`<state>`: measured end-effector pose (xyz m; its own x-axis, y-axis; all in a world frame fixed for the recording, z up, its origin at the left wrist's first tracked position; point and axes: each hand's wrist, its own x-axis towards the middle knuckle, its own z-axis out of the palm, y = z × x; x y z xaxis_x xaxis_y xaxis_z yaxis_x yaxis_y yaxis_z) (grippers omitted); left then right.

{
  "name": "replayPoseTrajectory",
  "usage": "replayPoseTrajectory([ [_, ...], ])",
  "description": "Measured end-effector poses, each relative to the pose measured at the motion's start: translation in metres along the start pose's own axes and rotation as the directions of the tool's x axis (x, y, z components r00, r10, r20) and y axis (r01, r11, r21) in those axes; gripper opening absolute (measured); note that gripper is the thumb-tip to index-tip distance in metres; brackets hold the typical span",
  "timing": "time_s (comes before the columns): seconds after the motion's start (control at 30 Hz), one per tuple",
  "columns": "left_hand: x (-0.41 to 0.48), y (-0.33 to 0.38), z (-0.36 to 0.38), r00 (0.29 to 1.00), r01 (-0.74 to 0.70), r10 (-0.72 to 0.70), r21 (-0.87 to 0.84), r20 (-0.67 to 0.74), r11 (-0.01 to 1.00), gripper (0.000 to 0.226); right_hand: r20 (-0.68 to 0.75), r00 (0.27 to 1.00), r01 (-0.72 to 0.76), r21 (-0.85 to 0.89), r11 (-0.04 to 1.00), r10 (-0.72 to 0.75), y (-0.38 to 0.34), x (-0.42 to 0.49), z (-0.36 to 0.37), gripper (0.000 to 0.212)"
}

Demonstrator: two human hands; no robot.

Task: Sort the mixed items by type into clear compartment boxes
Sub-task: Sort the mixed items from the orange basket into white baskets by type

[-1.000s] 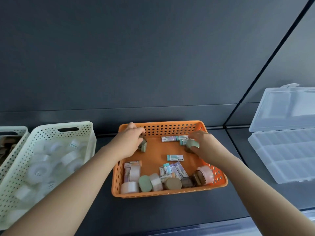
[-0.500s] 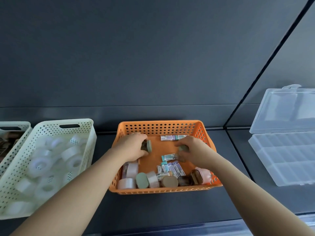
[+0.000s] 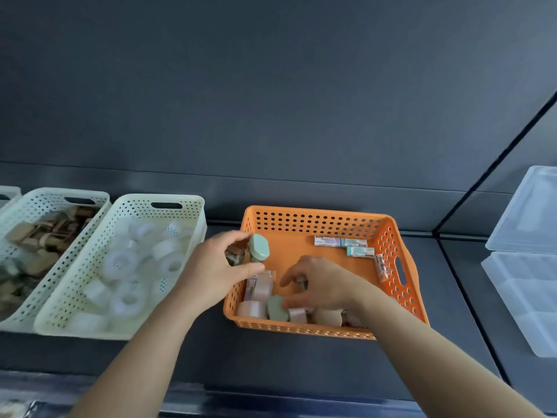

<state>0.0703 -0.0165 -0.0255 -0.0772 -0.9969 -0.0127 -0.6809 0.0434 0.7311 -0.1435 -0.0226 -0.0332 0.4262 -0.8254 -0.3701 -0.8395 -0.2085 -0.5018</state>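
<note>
While the left hand (image 3: pixel 217 273) pinches a green-capped piece (image 3: pixel 259 248) over the left wall of the orange basket (image 3: pixel 316 217), the right hand (image 3: pixel 328 286) curls loosely above a small half-hidden item (image 3: pixel 301 281), grip unclear; the clear compartment box (image 3: pixel 524 300) lies well to the right, nearer that hand.

Shelf (image 3: pixel 301 372) | centre basket (image 3: pixel 319 211) on it, packets (image 3: pixel 343 242) in its rear right | left hand (image 3: pixel 211 273) holding capped piece (image 3: pixel 259 248) at its left wall, right hand (image 3: pixel 325 285) mid-front | roll basket (image 3: pixel 193 212) just left | third basket (image 3: pixel 39 196) beside that | compartment box (image 3: pixel 524 300) well right, lid (image 3: pixel 530 212) behind.
</note>
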Motion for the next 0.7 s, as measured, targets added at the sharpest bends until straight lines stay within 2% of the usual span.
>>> replayPoseTrajectory([
  [0.1,-0.004,0.0,0.001,1.0,0.014,-0.014,-0.006,-0.009,1.0,0.062,0.031,0.999,0.012,-0.027,1.0,-0.012,-0.002,0.003,-0.003,0.046],
  [0.2,-0.005,0.002,0.003,1.0,0.025,-0.025,0.004,-0.009,1.0,0.062,0.109,0.993,0.059,-0.125,0.99,-0.045,-0.004,0.008,0.001,0.054],
  [0.3,-0.004,0.003,0.005,1.0,0.029,-0.029,0.014,-0.004,0.999,0.063,0.127,0.99,0.069,-0.107,0.992,-0.055,0.0,0.013,0.002,0.056],
  [0.43,-0.002,0.002,0.007,0.999,0.035,-0.035,0.035,0.004,0.999,0.063,0.074,0.995,0.067,-0.051,0.996,-0.063,0.007,0.017,0.001,0.053],
  [0.6,0.0,0.002,0.007,0.998,0.062,-0.062,0.027,0.008,0.998,0.064,0.022,0.994,0.107,-0.081,0.991,-0.106,0.003,0.024,0.007,0.056],
  [0.7,-0.002,0.002,0.004,0.997,0.07,-0.07,-0.035,-0.023,0.997,0.061,-0.083,0.987,0.138,0.004,0.99,-0.137,0.004,0.025,-0.003,0.047],
])
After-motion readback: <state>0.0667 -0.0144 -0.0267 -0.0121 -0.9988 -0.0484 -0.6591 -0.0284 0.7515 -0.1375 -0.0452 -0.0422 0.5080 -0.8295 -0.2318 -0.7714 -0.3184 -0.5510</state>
